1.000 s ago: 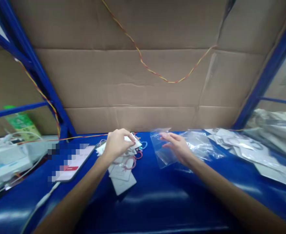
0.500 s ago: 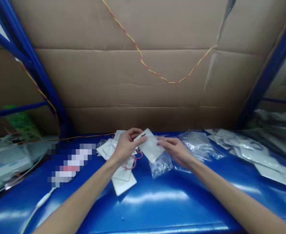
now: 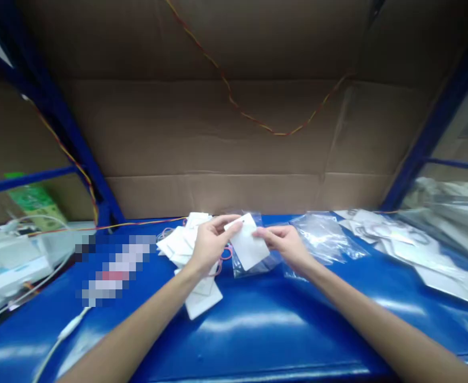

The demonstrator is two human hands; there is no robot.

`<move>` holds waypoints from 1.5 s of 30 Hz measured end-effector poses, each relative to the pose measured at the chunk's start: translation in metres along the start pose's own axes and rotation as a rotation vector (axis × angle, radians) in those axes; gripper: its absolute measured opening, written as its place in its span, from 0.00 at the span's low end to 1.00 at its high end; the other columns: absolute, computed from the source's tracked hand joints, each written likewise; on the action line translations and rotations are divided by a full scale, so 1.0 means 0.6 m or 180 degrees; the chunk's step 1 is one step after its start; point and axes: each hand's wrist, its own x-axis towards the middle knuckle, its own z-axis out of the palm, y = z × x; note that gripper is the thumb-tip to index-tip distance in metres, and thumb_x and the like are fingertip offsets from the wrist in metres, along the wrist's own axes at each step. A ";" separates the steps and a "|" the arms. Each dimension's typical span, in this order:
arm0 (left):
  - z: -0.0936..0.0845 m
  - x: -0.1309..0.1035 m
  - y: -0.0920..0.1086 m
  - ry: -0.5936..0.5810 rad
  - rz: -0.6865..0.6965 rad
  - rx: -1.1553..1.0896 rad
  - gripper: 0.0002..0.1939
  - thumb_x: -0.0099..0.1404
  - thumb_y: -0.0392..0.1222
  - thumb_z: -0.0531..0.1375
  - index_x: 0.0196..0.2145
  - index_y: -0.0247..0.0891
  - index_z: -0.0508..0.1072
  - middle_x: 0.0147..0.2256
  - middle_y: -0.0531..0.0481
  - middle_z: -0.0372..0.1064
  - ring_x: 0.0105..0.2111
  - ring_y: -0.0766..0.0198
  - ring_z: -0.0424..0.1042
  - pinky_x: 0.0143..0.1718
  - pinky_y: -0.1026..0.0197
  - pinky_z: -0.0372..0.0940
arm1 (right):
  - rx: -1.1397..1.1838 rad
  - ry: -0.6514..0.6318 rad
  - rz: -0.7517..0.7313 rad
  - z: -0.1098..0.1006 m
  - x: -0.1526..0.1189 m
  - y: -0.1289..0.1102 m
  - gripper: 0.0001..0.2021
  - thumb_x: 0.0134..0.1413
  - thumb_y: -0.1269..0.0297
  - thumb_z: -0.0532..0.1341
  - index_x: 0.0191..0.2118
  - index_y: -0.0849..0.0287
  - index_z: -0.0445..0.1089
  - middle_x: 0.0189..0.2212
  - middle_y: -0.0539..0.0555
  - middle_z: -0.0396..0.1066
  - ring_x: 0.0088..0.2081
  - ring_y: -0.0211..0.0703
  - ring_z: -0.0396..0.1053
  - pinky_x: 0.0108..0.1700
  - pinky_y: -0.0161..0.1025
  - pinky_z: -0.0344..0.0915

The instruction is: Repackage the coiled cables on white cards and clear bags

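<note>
Left hand [image 3: 214,237] and right hand [image 3: 285,243] have drawn together, both pinching a white card [image 3: 249,246].

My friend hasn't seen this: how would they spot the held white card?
Start at the blue tabletop. Between the pile of white cards and the clear bags on the right, the left hand pinches the white card, the right hand at its edge. It is held; the pile lies on the tabletop.
</note>
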 end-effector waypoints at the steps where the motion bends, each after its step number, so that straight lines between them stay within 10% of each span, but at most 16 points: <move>1: -0.002 0.003 -0.003 0.0064 -0.0026 -0.0016 0.21 0.56 0.53 0.72 0.41 0.36 0.82 0.39 0.43 0.82 0.38 0.54 0.78 0.36 0.58 0.70 | 0.0045 -0.0017 0.0084 -0.001 0.002 0.001 0.24 0.47 0.40 0.69 0.33 0.60 0.84 0.26 0.57 0.80 0.28 0.49 0.74 0.32 0.44 0.69; 8: -0.025 0.024 -0.016 0.0611 -0.0234 -0.0402 0.18 0.61 0.51 0.69 0.43 0.35 0.78 0.43 0.39 0.81 0.39 0.54 0.80 0.37 0.57 0.72 | -0.0084 0.0399 -0.0049 -0.030 0.017 0.001 0.19 0.45 0.49 0.74 0.39 0.58 0.83 0.35 0.58 0.82 0.35 0.52 0.77 0.38 0.46 0.72; 13: -0.029 0.023 -0.016 0.0504 -0.0355 -0.0328 0.20 0.60 0.51 0.70 0.43 0.32 0.77 0.40 0.41 0.82 0.37 0.54 0.81 0.40 0.55 0.73 | 0.0742 0.0608 -0.0139 -0.046 0.030 -0.011 0.44 0.39 0.60 0.77 0.64 0.54 0.65 0.35 0.53 0.82 0.34 0.49 0.78 0.37 0.44 0.74; 23: -0.001 -0.007 -0.007 -0.0465 -0.0801 0.0055 0.18 0.55 0.55 0.71 0.34 0.37 0.83 0.33 0.42 0.82 0.32 0.51 0.81 0.30 0.57 0.71 | 0.0685 -0.0035 -0.0139 -0.036 0.019 -0.012 0.17 0.42 0.60 0.75 0.41 0.57 0.79 0.38 0.56 0.82 0.35 0.47 0.78 0.35 0.40 0.71; 31: 0.011 -0.018 -0.010 -0.0831 -0.0795 -0.0167 0.17 0.53 0.54 0.73 0.34 0.37 0.84 0.33 0.41 0.83 0.34 0.50 0.81 0.36 0.53 0.74 | 0.0411 0.0740 -0.0508 -0.044 0.033 -0.009 0.20 0.43 0.55 0.75 0.42 0.58 0.76 0.37 0.55 0.82 0.31 0.43 0.74 0.27 0.36 0.64; 40: 0.012 -0.019 -0.011 -0.1068 -0.0579 0.0031 0.19 0.58 0.56 0.70 0.35 0.37 0.84 0.31 0.43 0.82 0.30 0.53 0.80 0.35 0.54 0.73 | 0.0222 0.0180 -0.0725 -0.023 0.012 -0.016 0.18 0.48 0.55 0.74 0.43 0.57 0.74 0.39 0.56 0.82 0.40 0.50 0.79 0.41 0.44 0.74; 45: 0.016 -0.022 -0.010 -0.0984 -0.0665 -0.0029 0.18 0.57 0.56 0.70 0.35 0.37 0.85 0.33 0.43 0.82 0.32 0.51 0.80 0.36 0.54 0.74 | 0.0038 0.0265 -0.0950 -0.025 0.008 -0.021 0.34 0.49 0.57 0.73 0.61 0.53 0.64 0.31 0.49 0.79 0.33 0.45 0.76 0.39 0.43 0.72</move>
